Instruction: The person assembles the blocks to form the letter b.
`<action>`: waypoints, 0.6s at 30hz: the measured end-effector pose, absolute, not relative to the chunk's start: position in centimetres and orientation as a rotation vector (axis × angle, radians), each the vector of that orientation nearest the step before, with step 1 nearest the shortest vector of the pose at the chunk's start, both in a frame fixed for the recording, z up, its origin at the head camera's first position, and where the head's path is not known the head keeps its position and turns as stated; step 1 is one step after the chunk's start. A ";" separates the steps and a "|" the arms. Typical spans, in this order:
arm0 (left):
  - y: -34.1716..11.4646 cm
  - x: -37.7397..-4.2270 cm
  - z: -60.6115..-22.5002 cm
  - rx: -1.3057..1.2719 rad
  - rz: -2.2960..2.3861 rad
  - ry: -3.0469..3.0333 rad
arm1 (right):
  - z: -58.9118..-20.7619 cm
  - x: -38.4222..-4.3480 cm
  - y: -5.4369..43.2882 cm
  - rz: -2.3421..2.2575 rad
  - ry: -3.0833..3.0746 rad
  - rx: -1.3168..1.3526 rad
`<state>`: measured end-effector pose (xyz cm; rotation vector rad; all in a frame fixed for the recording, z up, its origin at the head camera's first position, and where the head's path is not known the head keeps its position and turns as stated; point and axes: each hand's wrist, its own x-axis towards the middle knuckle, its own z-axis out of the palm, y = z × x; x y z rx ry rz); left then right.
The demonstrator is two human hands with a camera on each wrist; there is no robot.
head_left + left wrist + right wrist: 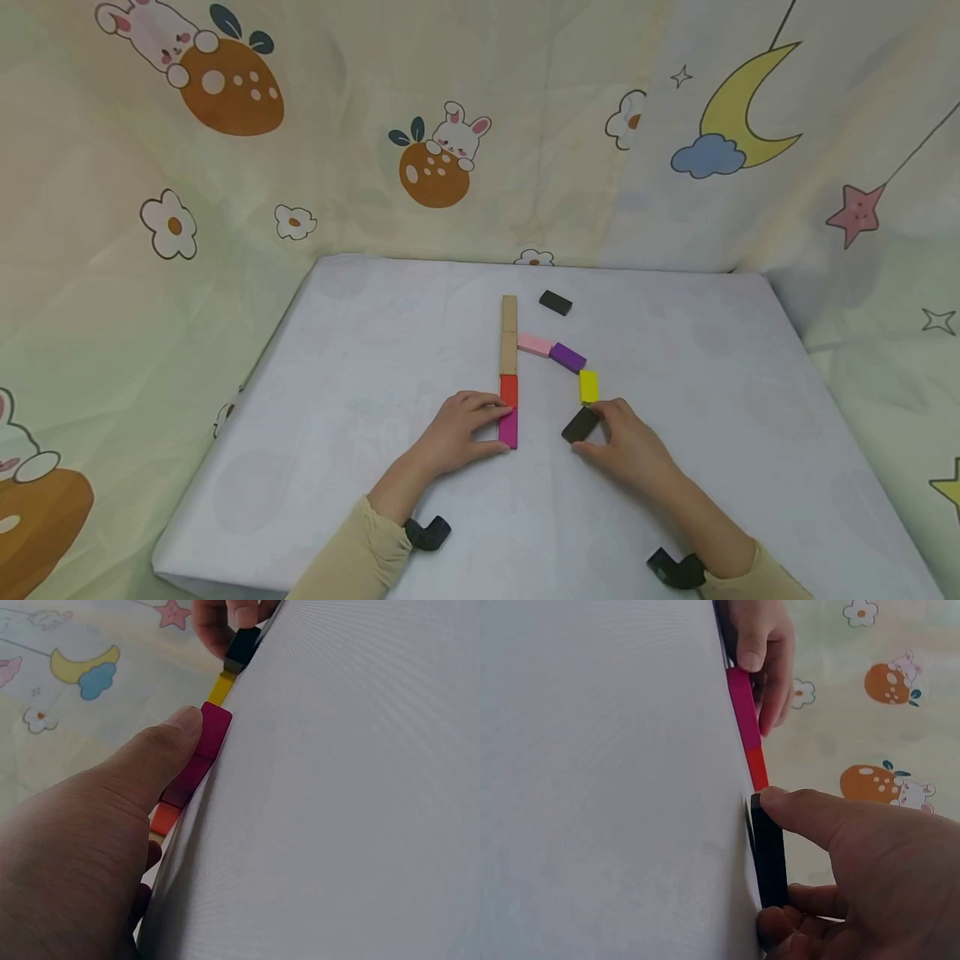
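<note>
A straight column of blocks runs down the middle of the table: two tan blocks (509, 333), a red block (509, 390) and a magenta block (508, 430). My left hand (465, 429) holds the magenta block, thumb at its near end and fingertips by its join with the red one. To the right, a pink block (535, 345), a purple block (567, 357) and a yellow block (589, 387) curve away from the column. Just below the yellow one, my right hand (626, 442) pinches a black block (771, 851) between thumb and fingers, tilted in the head view.
Another black block (556, 302) lies alone near the back, right of the tan blocks. A white cloth covers the table (360, 350). Printed fabric (337, 167) hangs behind and at both sides. Dark wrist-worn pieces (429, 533) sit at both sleeves.
</note>
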<state>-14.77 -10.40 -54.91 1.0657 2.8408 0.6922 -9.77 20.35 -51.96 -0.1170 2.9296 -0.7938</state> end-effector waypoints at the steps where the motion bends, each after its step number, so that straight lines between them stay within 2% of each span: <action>1: -10.4 -14.8 -54.9 1.070 0.693 2.843 | -52.0 -9.7 20.3 -0.780 2.933 -0.113; 18: -10.5 -14.8 -55.1 1.077 0.690 2.856 | -52.1 -9.6 19.8 -0.759 2.986 -0.118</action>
